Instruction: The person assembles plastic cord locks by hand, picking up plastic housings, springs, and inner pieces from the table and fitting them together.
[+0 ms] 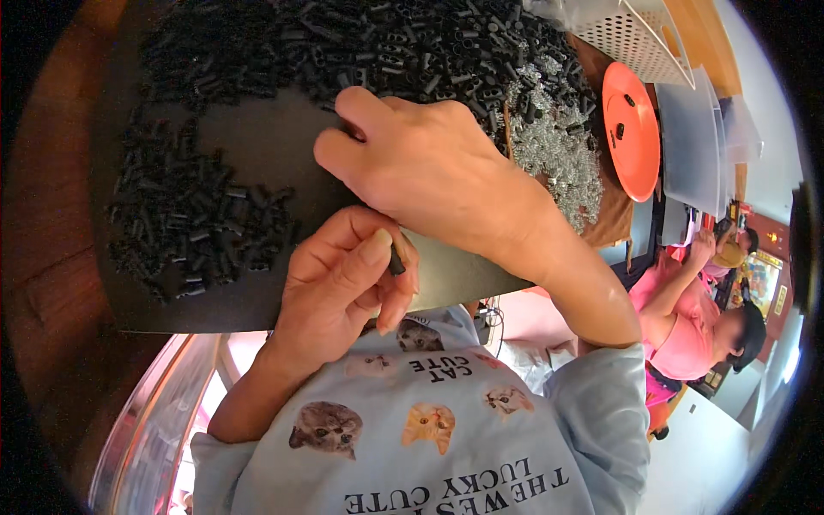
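Between the thumb and fingers of my left hand (330, 270) is a small dark cylindrical piece (396, 261); its lower end pokes out past the thumb. My right hand (438, 163) is just above and beyond it, back of the hand upward, fingers curled in. Whatever those fingers hold is hidden beneath the hand. Under both hands lies a dark tabletop (266, 129). A big heap of black tubular pieces (403, 51) spreads along the far side, and a smaller pile of black pieces (202, 215) lies left of my left hand.
Right of the heap are small shiny metal parts (562, 154). Beyond them sit an orange-red plate (639, 163) carrying a few black pieces, a white perforated basket (631, 39) and a clear plastic bin (691, 137). A person in pink (687, 335) sits at the right.
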Available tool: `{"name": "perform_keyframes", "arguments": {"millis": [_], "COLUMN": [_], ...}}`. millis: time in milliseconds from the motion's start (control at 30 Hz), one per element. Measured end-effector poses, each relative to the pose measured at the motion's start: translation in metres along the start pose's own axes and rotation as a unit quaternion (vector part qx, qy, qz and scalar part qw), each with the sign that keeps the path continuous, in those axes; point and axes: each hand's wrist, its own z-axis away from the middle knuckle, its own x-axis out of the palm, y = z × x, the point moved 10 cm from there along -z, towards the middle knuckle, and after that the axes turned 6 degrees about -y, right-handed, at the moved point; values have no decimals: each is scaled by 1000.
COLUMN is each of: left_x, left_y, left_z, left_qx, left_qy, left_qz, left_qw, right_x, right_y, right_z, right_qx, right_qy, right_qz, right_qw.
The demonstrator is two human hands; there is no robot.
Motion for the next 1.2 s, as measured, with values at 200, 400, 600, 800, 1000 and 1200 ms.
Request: {"name": "perform_keyframes", "arguments": {"millis": [200,400,600,800,1000,1200], "left_x": [2,-1,-2,-2,1,0], "left_y": [2,2,4,3,-1,-4], "left_z": [0,0,-4,-7,-6,-4], "left_qx": [12,27,31,27,25,28], "left_qy": [-3,26,76,106,108,134], "left_qz": [-9,-13,-26,-34,-14,-31], "left_qw": [1000,999,996,993,994,990], "right_x": [2,-22,-34,-40,-37,-34], "right_y": [1,15,38,23,17,17], "right_z": [4,30,77,94,99,108], "right_qx": [-3,18,90,59,73,84], "right_qy": [-10,68,174,196,207,227], "right_qz": [17,-148,-366,-434,-449,-429], "right_qw": [1000,986,910,877,866,870]}}
